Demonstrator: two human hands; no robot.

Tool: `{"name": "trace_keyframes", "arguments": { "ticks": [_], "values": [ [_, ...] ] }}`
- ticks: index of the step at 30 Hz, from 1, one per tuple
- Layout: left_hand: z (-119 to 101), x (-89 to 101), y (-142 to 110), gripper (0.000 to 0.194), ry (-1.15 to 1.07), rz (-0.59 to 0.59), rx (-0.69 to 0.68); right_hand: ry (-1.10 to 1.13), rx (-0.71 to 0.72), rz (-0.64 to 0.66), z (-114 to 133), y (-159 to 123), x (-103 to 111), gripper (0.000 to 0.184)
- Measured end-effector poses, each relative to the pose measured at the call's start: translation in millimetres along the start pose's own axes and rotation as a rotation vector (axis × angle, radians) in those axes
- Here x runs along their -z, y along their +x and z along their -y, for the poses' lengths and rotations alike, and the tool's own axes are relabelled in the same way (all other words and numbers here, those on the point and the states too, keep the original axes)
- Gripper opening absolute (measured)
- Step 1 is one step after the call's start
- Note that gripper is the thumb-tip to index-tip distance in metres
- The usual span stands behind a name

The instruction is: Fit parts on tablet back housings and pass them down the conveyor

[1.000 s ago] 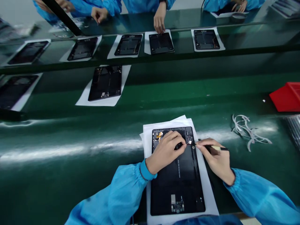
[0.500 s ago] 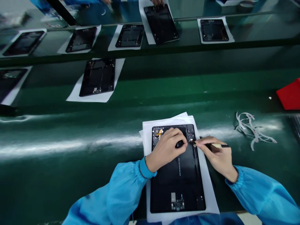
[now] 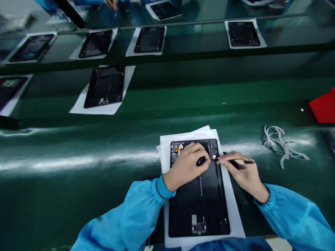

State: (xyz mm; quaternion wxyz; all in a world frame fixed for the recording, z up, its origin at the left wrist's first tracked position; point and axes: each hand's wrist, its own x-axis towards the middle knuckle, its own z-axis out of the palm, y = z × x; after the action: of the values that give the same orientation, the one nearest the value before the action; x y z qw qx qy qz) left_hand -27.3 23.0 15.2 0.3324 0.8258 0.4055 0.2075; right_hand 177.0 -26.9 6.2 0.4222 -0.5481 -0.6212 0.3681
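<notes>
An opened black tablet (image 3: pixel 200 198) lies lengthwise on white paper sheets (image 3: pixel 234 216) at the near edge of the green bench. My left hand (image 3: pixel 187 165) rests on the tablet's upper part, fingers curled and pressed down near a small dark round part. My right hand (image 3: pixel 242 172) pinches a thin pen-like tool (image 3: pixel 239 161) whose tip touches a small silver part at the tablet's upper right corner. Both arms wear blue sleeves.
Peeled white backing strips (image 3: pixel 281 146) lie to the right, and a red tray (image 3: pixel 324 106) sits at the right edge. Another open tablet on paper (image 3: pixel 104 87) rides the green belt, with several more on the far lane (image 3: pixel 150 40). Another person's hand (image 3: pixel 111 4) shows at the top.
The tablets on the belt drifted left. Across the bench, a person lifted one tablet off the far lane and drew it away. My hands stayed in place, the tool tip shifting slightly.
</notes>
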Motion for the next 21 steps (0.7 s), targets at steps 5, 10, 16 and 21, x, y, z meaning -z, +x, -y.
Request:
{"name": "trace_keyframes", "arguments": {
  "ticks": [5,10,16,21],
  "values": [
    [0.0,-0.9,-0.1,0.006,0.000,-0.009,-0.001,0.033,-0.075,-0.063,-2.3,-1.2,1.8,0.002],
    [-1.9,0.3,1.6,0.008,-0.016,-0.012,-0.003,0.085,-0.074,-0.092,-1.2,1.4,-4.2,0.004],
    [-2.3,0.4,2.1,0.007,0.000,-0.002,0.003,0.105,-0.040,-0.004,-0.2,3.0,-4.8,0.003],
    [-1.9,0.1,1.7,0.008,0.018,0.008,0.009,0.130,-0.042,-0.021,-1.2,3.5,-3.9,0.006]
  ]
}}
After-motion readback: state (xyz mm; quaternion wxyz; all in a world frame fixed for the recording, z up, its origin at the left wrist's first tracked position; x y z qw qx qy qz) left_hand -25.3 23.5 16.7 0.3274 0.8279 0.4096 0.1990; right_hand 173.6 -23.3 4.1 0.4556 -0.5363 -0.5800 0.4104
